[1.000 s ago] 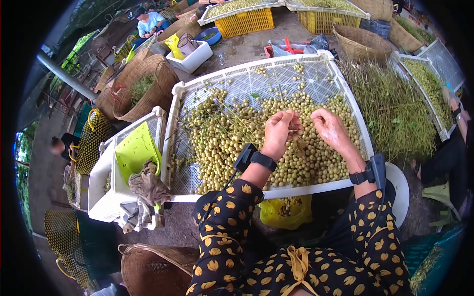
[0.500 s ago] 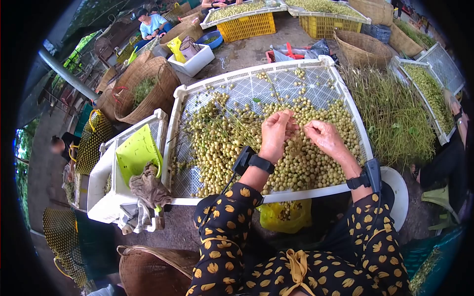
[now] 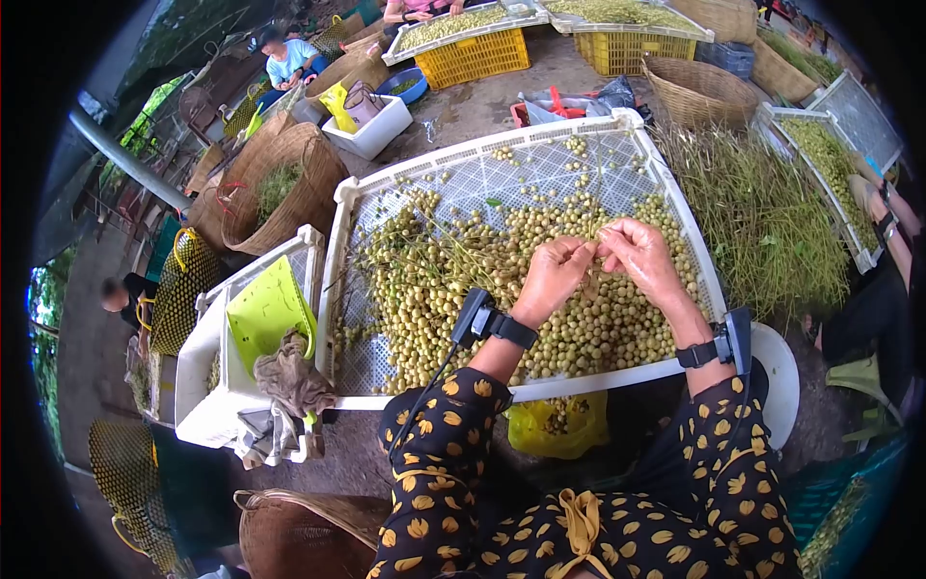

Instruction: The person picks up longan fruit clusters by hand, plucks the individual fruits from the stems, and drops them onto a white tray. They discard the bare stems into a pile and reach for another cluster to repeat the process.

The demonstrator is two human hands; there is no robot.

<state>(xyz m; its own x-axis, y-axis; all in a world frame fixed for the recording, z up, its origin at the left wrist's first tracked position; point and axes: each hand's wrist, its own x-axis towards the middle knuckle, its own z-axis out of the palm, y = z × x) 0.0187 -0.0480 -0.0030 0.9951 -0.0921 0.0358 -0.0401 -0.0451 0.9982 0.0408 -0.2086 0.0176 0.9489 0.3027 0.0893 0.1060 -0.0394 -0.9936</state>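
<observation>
A white mesh tray (image 3: pixel 482 143) in front of me carries a thick layer of small round yellow-green fruits (image 3: pixel 569 328), with thin stalks among them, mostly at the left. Over the fruits, my left hand (image 3: pixel 558 278) and my right hand (image 3: pixel 639 256) meet fingertip to fingertip. Both are closed in a pinch around what looks like a thin stalk (image 3: pixel 596 198) rising from between the fingers. The pinched part itself is mostly hidden. Each wrist wears a black strap with a small device.
Left of the tray stands a white crate with a lime-green scoop (image 3: pixel 270 309) and a crumpled cloth (image 3: pixel 294 376). A yellow bag (image 3: pixel 558 425) hangs below the front edge. Cut stalks (image 3: pixel 757 222) are heaped at right. Wicker baskets (image 3: pixel 285 188) and other people surround the area.
My left hand has shifted right and slightly down, and my right hand has risen a little, so their fingertips now meet. The view has tilted slightly.
</observation>
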